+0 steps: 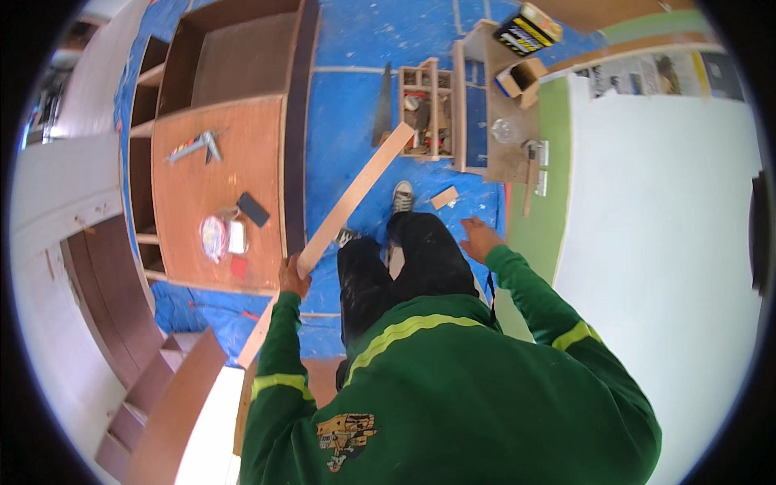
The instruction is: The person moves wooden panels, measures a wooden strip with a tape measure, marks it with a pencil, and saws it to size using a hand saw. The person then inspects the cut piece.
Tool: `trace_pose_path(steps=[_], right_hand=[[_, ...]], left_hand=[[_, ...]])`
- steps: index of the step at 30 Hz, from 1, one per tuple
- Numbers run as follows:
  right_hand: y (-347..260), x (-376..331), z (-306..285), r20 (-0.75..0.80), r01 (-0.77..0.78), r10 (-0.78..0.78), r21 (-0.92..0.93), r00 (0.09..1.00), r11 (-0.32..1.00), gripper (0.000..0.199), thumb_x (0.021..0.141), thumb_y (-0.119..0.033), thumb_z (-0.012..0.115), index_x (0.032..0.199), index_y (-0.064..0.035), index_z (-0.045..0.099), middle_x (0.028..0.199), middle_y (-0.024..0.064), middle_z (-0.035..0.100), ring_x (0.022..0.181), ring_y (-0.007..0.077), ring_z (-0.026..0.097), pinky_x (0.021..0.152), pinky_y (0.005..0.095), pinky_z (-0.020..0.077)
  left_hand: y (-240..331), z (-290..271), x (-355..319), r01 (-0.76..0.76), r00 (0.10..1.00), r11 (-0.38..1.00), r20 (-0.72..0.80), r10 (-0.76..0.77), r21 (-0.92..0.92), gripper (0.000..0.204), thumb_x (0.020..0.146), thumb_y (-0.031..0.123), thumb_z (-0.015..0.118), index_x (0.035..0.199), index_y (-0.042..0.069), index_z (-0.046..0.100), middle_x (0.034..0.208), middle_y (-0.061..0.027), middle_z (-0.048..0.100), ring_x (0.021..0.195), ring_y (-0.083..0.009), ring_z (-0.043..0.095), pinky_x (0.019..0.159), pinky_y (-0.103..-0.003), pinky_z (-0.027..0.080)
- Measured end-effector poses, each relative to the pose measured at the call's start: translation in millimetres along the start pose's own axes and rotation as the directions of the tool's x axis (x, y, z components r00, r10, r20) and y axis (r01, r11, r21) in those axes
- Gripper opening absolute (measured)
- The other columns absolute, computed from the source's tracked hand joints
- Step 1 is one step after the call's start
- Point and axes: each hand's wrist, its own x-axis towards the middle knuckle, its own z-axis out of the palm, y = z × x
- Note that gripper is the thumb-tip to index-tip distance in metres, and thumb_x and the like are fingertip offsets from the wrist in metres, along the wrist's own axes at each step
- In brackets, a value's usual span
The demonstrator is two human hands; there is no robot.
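My left hand [293, 279] is closed around a long, flat wooden board [356, 198]. It slants up and to the right, its far end beside a wooden toolbox [426, 113] filled with tools. Below that hand, behind my sleeve, another length of pale wood [257, 335] shows; I cannot tell whether it is the same piece. My right hand [481, 240] holds nothing, its fingers apart, over the floor at my right. Nearest to it lies a small wood offcut [444, 197] on the blue sheet. A handsaw [382, 109] is left of the toolbox.
Blue sheeting [347, 97] covers the floor. At left, a brown cabinet [218, 279] carries a caulking gun [198, 147], a dark phone-like slab [253, 208] and a roll of pinkish tape [213, 238]. At right are a hammer [530, 178], an opened box [517, 78] and a white panel [647, 218].
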Motion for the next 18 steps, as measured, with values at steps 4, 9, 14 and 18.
trace_pose_path(steps=[4, 9, 14, 18], right_hand=[[1, -6, 25, -0.028, -0.082, 0.086, 0.133, 0.996, 0.988, 0.060, 0.098, -0.025, 0.073, 0.151, -0.0037, 0.055, 0.146, 0.0263, 0.059, 0.135, 0.0477, 0.059, 0.111, 0.0580, 0.0514], [-47, 79, 83, -0.110, 0.087, -0.068, 0.181, 0.992, 0.980, 0.059, 0.098, -0.028, 0.074, 0.150, -0.0041, 0.057, 0.151, 0.0298, 0.056, 0.141, 0.0487, 0.054, 0.117, 0.0555, 0.0468], [-78, 198, 189, 0.026, 0.209, -0.224, 0.268, 0.974, 0.940, 0.058, 0.101, -0.030, 0.070, 0.151, -0.0048, 0.057, 0.155, 0.0316, 0.053, 0.144, 0.0494, 0.053, 0.119, 0.0559, 0.0466], [-60, 264, 234, 0.192, 0.181, -0.223, 0.213, 0.956, 0.960, 0.055, 0.101, -0.030, 0.068, 0.148, -0.0023, 0.058, 0.147, 0.0293, 0.059, 0.136, 0.0485, 0.059, 0.114, 0.0571, 0.0502]], left_hand=[[-26, -6, 10, 0.054, 0.996, 0.997, -0.074, -0.049, 0.061, 0.079, 0.073, 0.003, 0.086, 0.148, 0.014, 0.063, 0.133, -0.0201, 0.055, 0.125, -0.0458, 0.052, 0.111, -0.054, 0.048], [-77, 17, 27, 0.080, 0.987, 0.995, -0.142, -0.070, 0.064, 0.085, 0.073, 0.005, 0.087, 0.153, 0.016, 0.060, 0.135, -0.0216, 0.054, 0.126, -0.0468, 0.051, 0.114, -0.055, 0.044], [-188, 63, 51, -0.005, 0.972, 0.983, -0.229, 0.047, 0.182, 0.085, 0.077, 0.009, 0.090, 0.155, 0.013, 0.058, 0.141, -0.0239, 0.056, 0.132, -0.0492, 0.049, 0.115, -0.057, 0.042], [-227, 76, 61, 0.139, 0.958, 0.972, -0.273, -0.084, 0.190, 0.079, 0.082, 0.008, 0.090, 0.154, 0.010, 0.059, 0.143, -0.0237, 0.056, 0.132, -0.0479, 0.051, 0.114, -0.056, 0.043]])
